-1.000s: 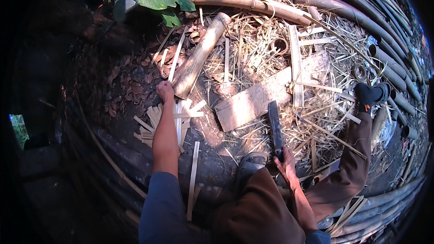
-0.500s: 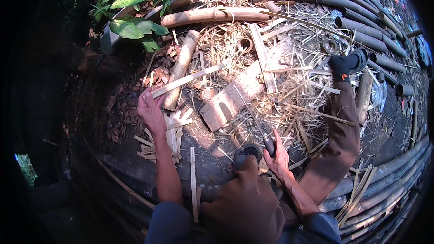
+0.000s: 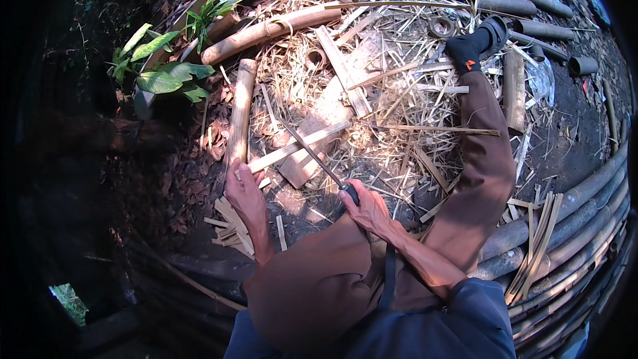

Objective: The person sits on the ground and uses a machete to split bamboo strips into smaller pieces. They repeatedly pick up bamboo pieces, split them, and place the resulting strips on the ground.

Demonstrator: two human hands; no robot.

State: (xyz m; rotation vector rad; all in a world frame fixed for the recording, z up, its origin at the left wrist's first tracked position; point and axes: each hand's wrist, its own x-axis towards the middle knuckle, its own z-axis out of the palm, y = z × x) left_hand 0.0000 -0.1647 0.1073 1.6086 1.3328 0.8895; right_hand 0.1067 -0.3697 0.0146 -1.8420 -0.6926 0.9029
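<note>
My left hand (image 3: 246, 189) is closed on the near end of a pale split bamboo strip (image 3: 325, 134), which slants up to the right. In my right hand (image 3: 369, 213) is the dark handle of a long, thin-bladed knife (image 3: 323, 167). Its blade points up and left and crosses the strip a little beyond my left fingers; I cannot tell whether it touches or cuts in. Beneath them a wooden board (image 3: 300, 171) lies on the ground. More cut strips (image 3: 232, 227) are heaped beside my left wrist.
A round bamboo piece (image 3: 241, 103) lies left of the board, a flat split length (image 3: 343, 73) across its far part. Shavings (image 3: 392, 103) cover the ground. Bamboo poles (image 3: 565, 226) are stacked at right, with a bundle of strips (image 3: 535, 249) on them. Leafy plants (image 3: 159, 80) grow far left.
My right hand has brought the knife up and left, so its blade now crosses the strip. My left hand has lowered the strip toward the board. The view has shifted too.
</note>
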